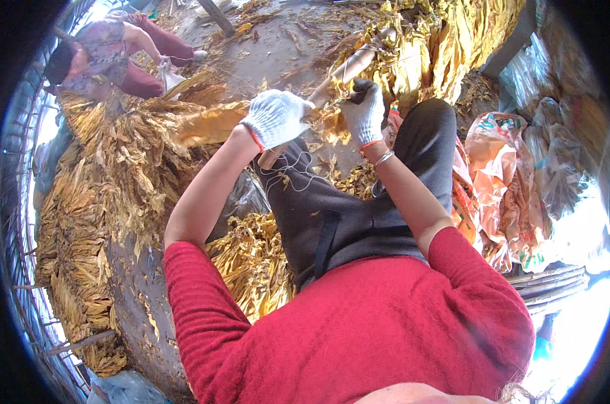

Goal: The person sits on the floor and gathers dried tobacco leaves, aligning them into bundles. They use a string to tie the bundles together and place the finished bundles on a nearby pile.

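Note:
Both my hands wear white knitted gloves. My left hand [275, 118] grips a long wooden stick [349, 67] near its lower end, over my dark-trousered knee. My right hand [365, 111] is closed on a small bunch of dried yellow leaves [330, 121] pressed against the stick. Loose thin string [293, 176] lies on my lap. Further up, the stick carries more yellow leaves [413, 54] hanging from it.
Big heaps of dried yellow leaves [110, 195] lie on the ground to my left and under my legs. Another person [110, 57] in dark red trousers crouches at the far left. Orange and clear plastic sacks [514, 182] are piled at my right. A wire fence [22, 222] runs along the left.

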Demonstrator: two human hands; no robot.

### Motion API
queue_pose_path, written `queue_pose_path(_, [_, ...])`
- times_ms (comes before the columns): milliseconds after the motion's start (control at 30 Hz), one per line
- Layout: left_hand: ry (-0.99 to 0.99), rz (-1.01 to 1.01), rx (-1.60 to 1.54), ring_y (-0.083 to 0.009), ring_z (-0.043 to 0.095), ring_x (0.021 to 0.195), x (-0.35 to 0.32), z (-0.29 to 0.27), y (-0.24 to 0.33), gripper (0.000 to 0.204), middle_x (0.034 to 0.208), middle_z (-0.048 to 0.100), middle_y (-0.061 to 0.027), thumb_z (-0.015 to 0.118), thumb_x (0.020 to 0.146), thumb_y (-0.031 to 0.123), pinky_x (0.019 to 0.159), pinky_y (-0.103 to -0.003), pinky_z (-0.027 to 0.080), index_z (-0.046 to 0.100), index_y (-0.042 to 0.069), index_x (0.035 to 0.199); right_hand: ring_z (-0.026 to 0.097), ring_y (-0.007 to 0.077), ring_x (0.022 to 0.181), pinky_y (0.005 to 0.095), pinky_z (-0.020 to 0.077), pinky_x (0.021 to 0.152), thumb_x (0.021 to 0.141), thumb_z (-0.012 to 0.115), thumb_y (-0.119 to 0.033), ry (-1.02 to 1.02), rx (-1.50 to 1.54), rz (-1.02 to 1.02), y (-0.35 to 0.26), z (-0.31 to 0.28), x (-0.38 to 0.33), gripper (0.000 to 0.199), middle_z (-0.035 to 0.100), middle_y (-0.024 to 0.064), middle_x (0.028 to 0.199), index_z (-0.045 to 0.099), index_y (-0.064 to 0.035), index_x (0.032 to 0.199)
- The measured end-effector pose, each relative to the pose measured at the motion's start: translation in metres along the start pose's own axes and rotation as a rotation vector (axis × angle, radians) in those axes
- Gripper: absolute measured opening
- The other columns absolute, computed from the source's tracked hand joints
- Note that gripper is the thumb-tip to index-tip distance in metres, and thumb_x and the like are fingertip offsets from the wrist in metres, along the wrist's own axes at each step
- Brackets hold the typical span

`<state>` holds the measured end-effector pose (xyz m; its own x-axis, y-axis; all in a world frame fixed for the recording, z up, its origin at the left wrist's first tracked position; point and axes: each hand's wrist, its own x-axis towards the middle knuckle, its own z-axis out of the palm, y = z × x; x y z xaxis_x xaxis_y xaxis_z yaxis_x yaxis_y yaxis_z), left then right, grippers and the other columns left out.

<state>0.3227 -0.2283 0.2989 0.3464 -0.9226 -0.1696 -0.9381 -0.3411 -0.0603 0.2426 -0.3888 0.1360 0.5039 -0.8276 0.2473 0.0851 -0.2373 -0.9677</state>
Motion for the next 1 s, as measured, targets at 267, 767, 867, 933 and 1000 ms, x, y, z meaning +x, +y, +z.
queue_pose_path(267, [0.065,-0.032,-0.077,-0.0334,0.073,0.083,-0.002,0.019,-0.004,0.038,0.087,0.075,-0.0146,0.071,0.082,0.039,0.077,-0.045,0.058,0.077,0.024,0.117,0.064,0.0380,0.108,0.0437,0.0526,0.093,0.075,0.080,-0.016,-0.041,-0.433,-0.566,0.045,-0.024,0.018,0.047,0.066,0.0227,0.120,0.067,-0.0014,0.117])
queue_pose_path(767, [0.232,0.159,-0.311,-0.0379,0.069,0.071,-0.019,0.017,0.009,0.034,0.077,0.070,-0.0166,0.079,0.073,0.030,0.067,-0.045,0.055,0.079,0.021,0.106,0.068,0.0292,0.078,0.0398,0.0528,0.070,0.096,0.065,-0.020,-0.437,-0.321,0.006,-0.015,-0.044,0.007,0.025,0.072,0.0180,0.088,0.065,0.0009,0.110])
queue_pose_path(867, [0.264,0.054,-0.254,-0.0369,0.070,0.070,-0.026,0.028,0.003,0.033,0.078,0.072,-0.0142,0.078,0.075,0.032,0.067,-0.046,0.055,0.079,0.025,0.108,0.064,0.0094,0.079,0.0277,0.0521,0.073,0.099,0.062,-0.011,-0.399,0.113,0.135,-0.003,-0.054,0.009,0.023,0.072,0.0033,0.088,0.068,0.0032,0.116])
queue_pose_path(933, [0.190,0.010,-0.200,-0.0345,0.072,0.075,-0.030,0.020,0.004,0.033,0.080,0.073,-0.0138,0.075,0.078,0.032,0.071,-0.046,0.057,0.078,0.025,0.110,0.066,0.0120,0.078,0.0270,0.0530,0.075,0.097,0.065,-0.008,-0.365,0.341,0.242,-0.011,-0.063,0.008,0.018,0.072,0.0046,0.087,0.069,0.0042,0.110])
queue_pose_path(1000, [0.148,-0.029,-0.193,-0.0330,0.073,0.080,-0.029,0.019,0.003,0.031,0.082,0.073,-0.0143,0.071,0.079,0.031,0.074,-0.046,0.058,0.078,0.023,0.108,0.066,0.0129,0.072,0.0270,0.0533,0.070,0.098,0.064,-0.012,-0.215,0.306,0.148,0.013,-0.072,0.014,0.019,0.071,0.0057,0.084,0.070,0.0032,0.108])
